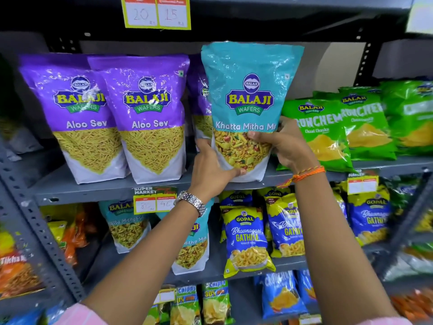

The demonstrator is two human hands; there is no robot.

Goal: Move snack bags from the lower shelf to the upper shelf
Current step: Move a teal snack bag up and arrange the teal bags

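Bare forearms, pink sleeves
Silver link watch [192,202] on left wrist; orange thread bracelet [308,173] on right; sleeves at six o'clock.

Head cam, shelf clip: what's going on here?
A person is restocking. Both hands hold a teal Balaji Khatta Mitha Mix bag upright on the upper shelf: left hand at its lower left edge, right hand on its right side. It stands between purple Aloo Sev bags and green Crunchem bags. Neither grip has let go. Two more Khatta Mitha Mix bags wait on the lower shelf.
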